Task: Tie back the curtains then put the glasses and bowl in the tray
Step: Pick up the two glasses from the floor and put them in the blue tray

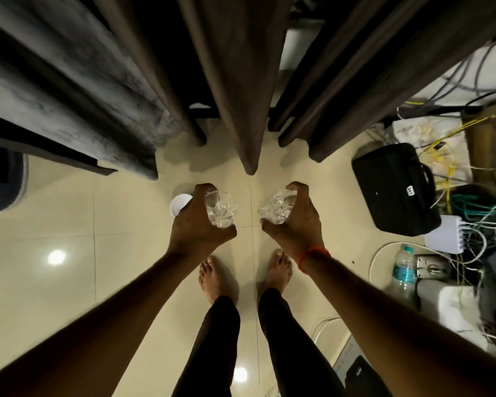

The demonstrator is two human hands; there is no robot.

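Note:
I look straight down at the floor. My left hand (196,222) grips a clear cut glass (221,210) from the side. My right hand (297,222) holds a second clear glass (277,209) the same way. Both glasses are in the air above the floor, a short gap between them. A white bowl (179,203) sits on the floor just left of my left hand, partly hidden by it. Dark brown curtains (241,96) hang in folds in front of me, their hems just above the tiles. No tray is in view.
My bare feet (215,279) stand on cream floor tiles (69,267). At the right lie a black bag (395,187), a white power strip (447,234), tangled cables (455,179) and a plastic water bottle (404,270). A dark rounded object (0,181) sits at the left edge.

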